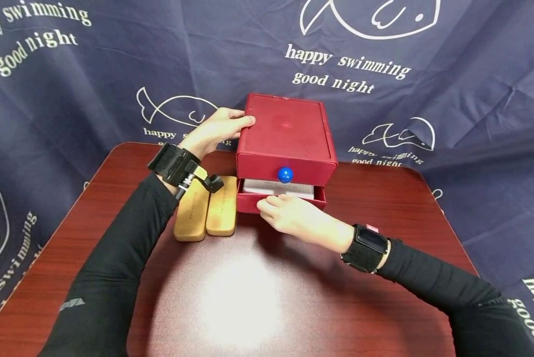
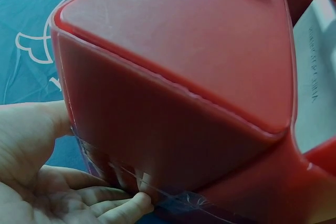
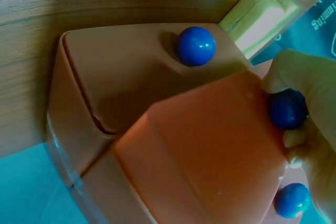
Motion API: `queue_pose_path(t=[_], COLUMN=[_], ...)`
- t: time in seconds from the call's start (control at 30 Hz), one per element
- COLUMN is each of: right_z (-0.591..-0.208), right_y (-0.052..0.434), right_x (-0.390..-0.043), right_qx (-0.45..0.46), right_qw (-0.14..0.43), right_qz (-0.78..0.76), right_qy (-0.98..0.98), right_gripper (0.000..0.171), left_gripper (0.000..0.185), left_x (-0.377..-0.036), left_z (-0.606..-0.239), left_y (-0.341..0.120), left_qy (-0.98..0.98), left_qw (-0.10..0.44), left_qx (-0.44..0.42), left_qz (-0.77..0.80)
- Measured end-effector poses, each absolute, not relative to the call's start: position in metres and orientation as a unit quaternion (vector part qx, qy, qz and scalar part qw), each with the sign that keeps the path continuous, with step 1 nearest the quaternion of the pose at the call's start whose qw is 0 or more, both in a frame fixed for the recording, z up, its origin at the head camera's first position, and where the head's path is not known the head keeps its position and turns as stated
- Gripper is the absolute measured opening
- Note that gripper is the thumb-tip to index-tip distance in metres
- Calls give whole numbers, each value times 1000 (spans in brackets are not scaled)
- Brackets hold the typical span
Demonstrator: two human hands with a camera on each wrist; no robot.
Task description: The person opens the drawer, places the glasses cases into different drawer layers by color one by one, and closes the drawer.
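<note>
A red drawer box (image 1: 286, 124) with blue ball knobs stands on the table. One drawer (image 1: 248, 202) below the top one is pulled partly out, and a pale case with small print (image 1: 277, 188) lies inside it. My right hand (image 1: 289, 214) is at that drawer's front, pinching its blue knob (image 3: 287, 109) between thumb and fingers. On the box's left side, my left hand (image 1: 219, 128) holds the rear part, its thumb over the top edge and its fingers (image 2: 113, 211) against the taped side wall. Another blue knob (image 1: 285, 174) sits on the closed top drawer.
Two gold-coloured oblong cases, one outer (image 1: 192, 213) and one inner (image 1: 222, 210), lie side by side left of the box, under my left wrist. A dark blue printed curtain (image 1: 258, 54) hangs behind the reddish wooden table (image 1: 374, 198).
</note>
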State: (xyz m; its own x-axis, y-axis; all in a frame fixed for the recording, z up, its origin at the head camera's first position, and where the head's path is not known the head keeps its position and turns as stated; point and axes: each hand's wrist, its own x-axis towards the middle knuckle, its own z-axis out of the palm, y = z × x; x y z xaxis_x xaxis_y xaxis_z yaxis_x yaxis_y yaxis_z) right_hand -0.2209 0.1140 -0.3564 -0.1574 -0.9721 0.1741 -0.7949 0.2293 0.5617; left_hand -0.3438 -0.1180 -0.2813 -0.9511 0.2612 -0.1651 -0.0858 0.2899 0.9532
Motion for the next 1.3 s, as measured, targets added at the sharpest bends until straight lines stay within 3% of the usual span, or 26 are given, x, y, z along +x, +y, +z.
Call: queue_pose_path(t=[0.43, 0.8, 1.3], right_z=[-360, -368, -370], right_y=[114, 112, 109], right_x=[-228, -230, -237], right_qx=[561, 531, 514], right_qw=[278, 313, 322], right_qz=[-178, -169, -171], right_qy=[-759, -769, -776], right_gripper=[22, 8, 6], left_gripper=[59, 62, 64], left_x=[-344, -344, -343], left_z=[-282, -282, -281], left_y=[-119, -119, -118], left_qy=[793, 796, 800], left_qw=[143, 147, 146], left_qx=[52, 49, 47], left_qz=[590, 586, 580])
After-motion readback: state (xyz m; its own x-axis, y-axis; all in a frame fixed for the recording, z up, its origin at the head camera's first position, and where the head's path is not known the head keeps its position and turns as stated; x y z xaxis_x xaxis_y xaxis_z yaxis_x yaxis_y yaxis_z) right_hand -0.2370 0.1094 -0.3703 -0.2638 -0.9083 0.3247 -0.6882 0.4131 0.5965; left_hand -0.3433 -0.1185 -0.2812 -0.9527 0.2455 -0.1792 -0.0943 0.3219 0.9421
